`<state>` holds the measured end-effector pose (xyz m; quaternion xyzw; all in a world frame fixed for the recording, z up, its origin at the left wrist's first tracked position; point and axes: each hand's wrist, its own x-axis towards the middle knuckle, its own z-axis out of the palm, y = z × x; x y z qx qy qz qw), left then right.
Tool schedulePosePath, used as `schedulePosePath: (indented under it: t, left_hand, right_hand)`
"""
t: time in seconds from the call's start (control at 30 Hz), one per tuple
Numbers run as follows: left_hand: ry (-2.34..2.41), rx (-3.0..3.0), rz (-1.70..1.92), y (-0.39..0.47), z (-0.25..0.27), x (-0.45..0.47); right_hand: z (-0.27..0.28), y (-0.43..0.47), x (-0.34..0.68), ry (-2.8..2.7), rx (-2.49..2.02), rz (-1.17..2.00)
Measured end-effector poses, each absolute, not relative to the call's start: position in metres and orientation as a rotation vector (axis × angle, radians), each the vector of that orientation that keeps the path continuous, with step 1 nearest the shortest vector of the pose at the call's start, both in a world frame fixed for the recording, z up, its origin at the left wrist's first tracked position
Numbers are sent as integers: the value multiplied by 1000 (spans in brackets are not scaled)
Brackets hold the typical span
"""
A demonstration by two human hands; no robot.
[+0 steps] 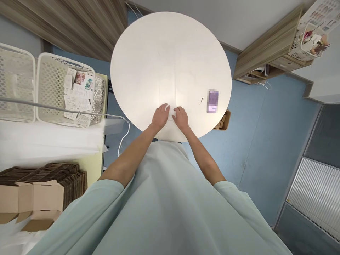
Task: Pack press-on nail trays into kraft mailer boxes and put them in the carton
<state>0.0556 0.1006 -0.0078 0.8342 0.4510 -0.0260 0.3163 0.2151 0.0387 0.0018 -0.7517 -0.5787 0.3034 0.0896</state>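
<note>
Both hands rest near the close edge of a round white table [140, 46]. My left hand [160, 117] lies palm down, its thumb and fingers apart. Just to its right, my right hand [181, 119] has its fingers bent a little and the thumb apart from them. Between and beyond the hands, faint straight edges or creases show on what looks like a thin white sheet [168, 88], almost the same colour as the tabletop. What it is made of, I cannot tell. Neither hand visibly grips anything.
Right of my hands lie a blurred purple item [213, 101] and a small dark mark [201, 100]. Perforated white baskets [50, 78], one with printed cards, stand left above folded cardboard boxes [47, 196]. A white cable [117, 115] crosses there. A brown box [226, 120] sits below the table's right edge.
</note>
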Motion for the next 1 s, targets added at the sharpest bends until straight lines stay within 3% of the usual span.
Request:
schedulePosePath:
  t: [0.2, 0.6, 1.0]
  left_hand:
    - [973, 2245, -305, 115, -11, 56]
    - [835, 2177, -269, 62, -15, 3]
    - [1323, 1824, -76, 64, -12, 11]
  right_hand:
    - [-13, 51, 238, -2042, -1975, 1024]
    - [-19, -31, 219, -2126, -1888, 909]
    - [-11, -3, 217, -1776, -2139, 856]
